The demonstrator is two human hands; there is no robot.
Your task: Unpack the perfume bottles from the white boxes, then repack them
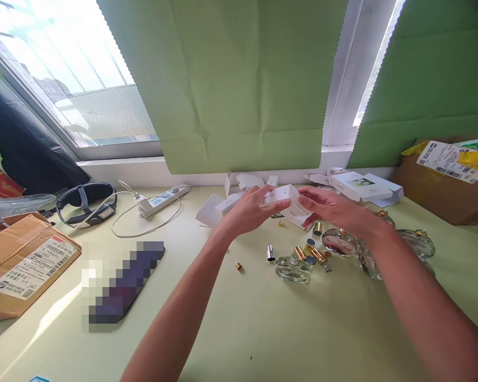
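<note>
— How far is the boxing being carried?
— A small white carton [281, 195] is being pinched above the counter [239, 318] by left hand [249, 212] and right hand [329, 208]; glass bottles [338, 241] are lying unboxed.

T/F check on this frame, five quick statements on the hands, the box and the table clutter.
1. Both hands, left hand and right hand, hold the small white box. True.
2. The glass bottles stand upright. False: they lie on their sides.
3. The power strip is right of the hands. False: left.
4. A cardboard box with a label sits at the far left. True.
5. The blinds are blue. False: green.
</note>
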